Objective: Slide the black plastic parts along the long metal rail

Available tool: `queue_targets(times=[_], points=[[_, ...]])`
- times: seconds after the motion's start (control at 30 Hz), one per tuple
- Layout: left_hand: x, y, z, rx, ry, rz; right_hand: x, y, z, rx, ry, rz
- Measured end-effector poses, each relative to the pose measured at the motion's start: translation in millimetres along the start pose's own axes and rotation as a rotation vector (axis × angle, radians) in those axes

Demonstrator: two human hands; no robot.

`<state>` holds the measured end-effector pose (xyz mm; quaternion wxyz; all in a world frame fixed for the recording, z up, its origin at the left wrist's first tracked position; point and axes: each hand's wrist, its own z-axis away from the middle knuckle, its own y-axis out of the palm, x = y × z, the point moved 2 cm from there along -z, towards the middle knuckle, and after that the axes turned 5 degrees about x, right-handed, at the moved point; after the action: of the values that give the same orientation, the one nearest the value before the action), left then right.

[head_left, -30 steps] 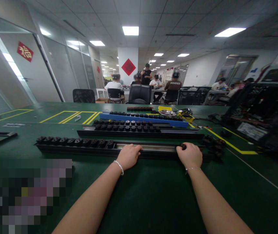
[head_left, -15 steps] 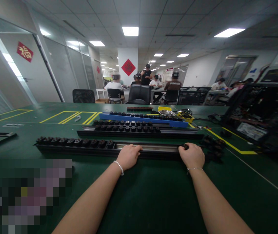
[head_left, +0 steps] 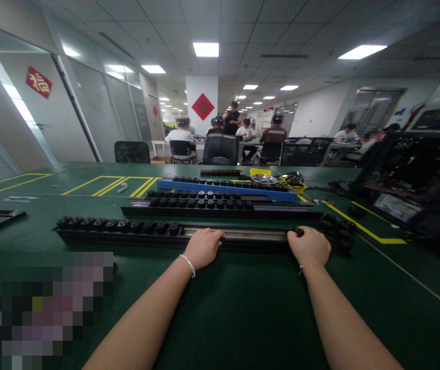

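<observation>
A long black rail lies across the green table in front of me, with several black sockets clipped on its left half and a bare metal track on its right half. My left hand rests curled on the rail's near edge at the middle. My right hand is closed near the rail's right end, its fingertips pinching a small black socket on the track. A pile of loose black sockets lies just right of that hand.
Two more black rails with sockets and a blue rail lie farther back. A metal bowl and a yellow tray sit behind them. Dark equipment stands at the right. Several people sit at tables in the background.
My right hand has slid to the right along the rail with the small socket. My left hand has stayed in place.
</observation>
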<state>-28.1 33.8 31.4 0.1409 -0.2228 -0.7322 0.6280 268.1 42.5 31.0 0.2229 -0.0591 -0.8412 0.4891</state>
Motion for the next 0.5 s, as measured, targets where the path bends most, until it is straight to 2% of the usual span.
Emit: queue_targets(times=[0.27,0.5], points=[[-0.1,0.1,-0.1,0.003,0.000,-0.004,-7.7,0.9,-2.5,-0.050,0.017,-0.010],[-0.7,-0.7,0.3,0.011,-0.008,0.001,-11.8,-0.8,-3.3,-0.040,0.043,-0.013]])
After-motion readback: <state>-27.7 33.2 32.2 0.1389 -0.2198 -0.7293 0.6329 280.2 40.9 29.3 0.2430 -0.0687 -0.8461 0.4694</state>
